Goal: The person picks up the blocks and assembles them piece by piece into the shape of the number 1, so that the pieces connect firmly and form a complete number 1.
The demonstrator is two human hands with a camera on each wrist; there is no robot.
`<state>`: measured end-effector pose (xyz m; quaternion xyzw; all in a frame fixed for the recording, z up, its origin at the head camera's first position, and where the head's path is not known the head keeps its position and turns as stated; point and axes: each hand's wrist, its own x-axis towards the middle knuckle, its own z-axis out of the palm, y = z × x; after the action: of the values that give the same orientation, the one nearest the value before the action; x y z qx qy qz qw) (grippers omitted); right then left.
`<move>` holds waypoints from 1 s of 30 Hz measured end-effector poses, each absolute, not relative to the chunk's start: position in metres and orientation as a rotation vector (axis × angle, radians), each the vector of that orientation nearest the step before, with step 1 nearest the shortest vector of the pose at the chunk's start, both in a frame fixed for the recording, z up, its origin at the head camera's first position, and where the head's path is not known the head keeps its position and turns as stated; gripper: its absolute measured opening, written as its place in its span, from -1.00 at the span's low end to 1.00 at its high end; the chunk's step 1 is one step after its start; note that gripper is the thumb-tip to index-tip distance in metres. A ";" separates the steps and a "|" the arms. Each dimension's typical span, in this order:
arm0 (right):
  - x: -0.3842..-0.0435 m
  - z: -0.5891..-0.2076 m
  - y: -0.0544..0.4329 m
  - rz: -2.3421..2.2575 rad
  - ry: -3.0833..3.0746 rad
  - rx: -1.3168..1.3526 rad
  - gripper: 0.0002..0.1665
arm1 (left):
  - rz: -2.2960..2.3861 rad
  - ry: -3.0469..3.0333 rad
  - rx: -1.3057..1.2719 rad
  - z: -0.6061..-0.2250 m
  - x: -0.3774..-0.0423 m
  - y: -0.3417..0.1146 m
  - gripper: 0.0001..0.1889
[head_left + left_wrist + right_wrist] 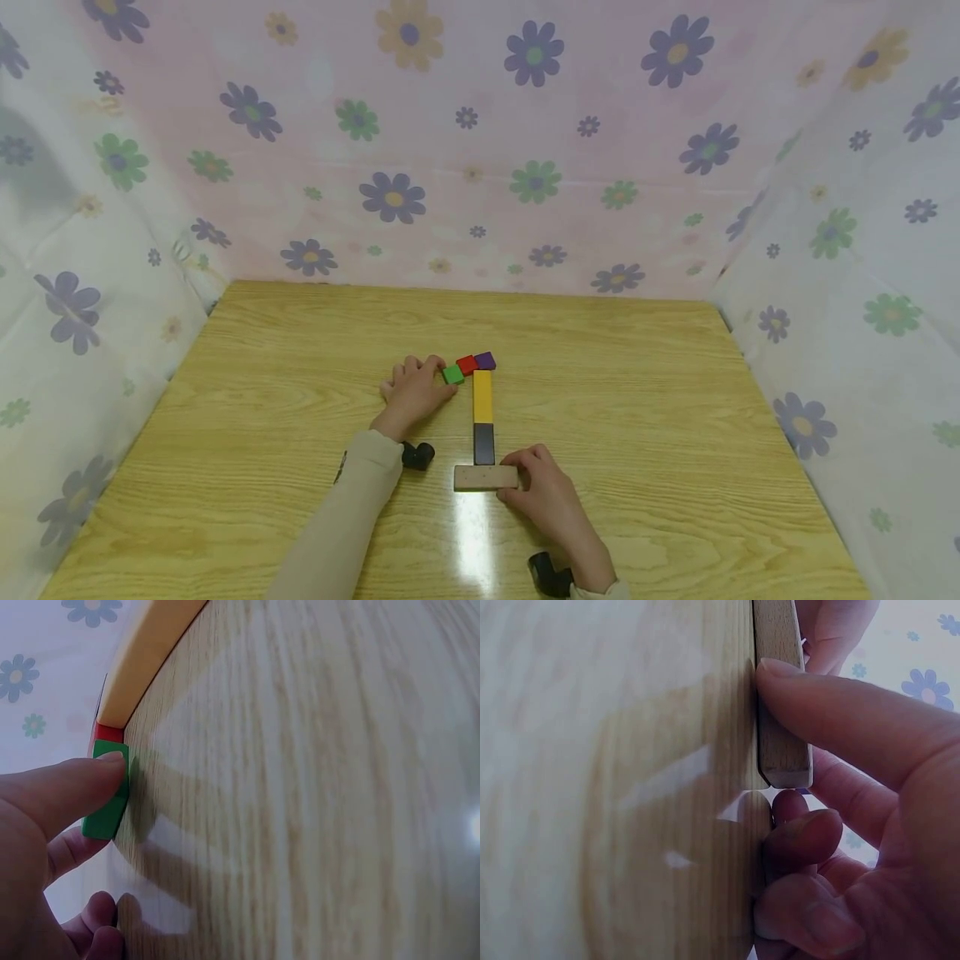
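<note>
My left hand [415,390] pinches a green block [453,374] between thumb and index finger; the left wrist view shows the thumb on the face of the green block [109,799]. Beside it in a slanting row lie a red block [467,364] and a purple block [485,361]. Below them a yellow block [482,397] and a black block [484,444] stand end to end in a line. Across the near end lies a plain wooden block [486,478], its right end gripped by my right hand [546,492]. In the right wrist view, the thumb presses the wooden block [782,742].
The blocks lie on a wood-grain table [637,400]. A flower-patterned cloth [480,150] hangs behind and at both sides. Black wrist devices show at the left wrist [417,455] and right wrist [550,575]. Light glares on the table's near middle.
</note>
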<state>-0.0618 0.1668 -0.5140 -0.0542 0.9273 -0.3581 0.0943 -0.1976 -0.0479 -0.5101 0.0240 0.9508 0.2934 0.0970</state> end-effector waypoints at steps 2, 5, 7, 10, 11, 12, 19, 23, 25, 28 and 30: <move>-0.062 -0.514 0.167 -1.060 2.752 -0.162 -0.60 | 0.867 2.816 0.069 -0.510 -0.198 -0.048 -0.58; -0.062 -0.514 0.166 -1.058 2.754 -0.158 -0.59 | 0.868 2.818 0.076 -0.509 -0.197 -0.048 -0.58; -0.062 -0.514 0.166 -1.058 2.755 -0.157 -0.59 | 0.869 2.820 0.083 -0.509 -0.197 -0.048 -0.58; -0.062 -0.514 0.166 -1.060 2.755 -0.161 -0.59 | 0.884 2.820 0.090 -0.508 -0.196 -0.049 -0.58; -0.062 -0.514 0.167 -1.061 2.754 -0.163 -0.59 | 0.885 2.820 0.090 -0.508 -0.196 -0.048 -0.58; -0.062 -0.513 0.167 -1.062 2.752 -0.165 -0.59 | 0.887 2.820 0.092 -0.508 -0.196 -0.048 -0.58; -0.062 -0.513 0.167 -1.063 2.753 -0.166 -0.60 | 0.893 2.820 0.091 -0.507 -0.195 -0.048 -0.58; -0.062 -0.513 0.167 -1.069 2.754 -0.163 -0.59 | 0.883 2.821 0.090 -0.508 -0.195 -0.048 -0.58; -0.062 -0.513 0.167 -1.069 2.758 -0.164 -0.59 | 0.876 2.822 0.089 -0.509 -0.195 -0.048 -0.57; -0.061 -0.513 0.167 -1.067 2.764 -0.166 -0.59 | 0.873 2.823 0.087 -0.509 -0.196 -0.048 -0.57; -0.061 -0.513 0.167 -1.065 2.766 -0.168 -0.58 | 0.874 2.825 0.087 -0.509 -0.196 -0.048 -0.57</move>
<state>-0.0615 0.1667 -0.5135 -0.0563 0.9283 -0.3573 0.0863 -0.1955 -0.0482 -0.5093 0.0294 0.9509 0.2941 0.0916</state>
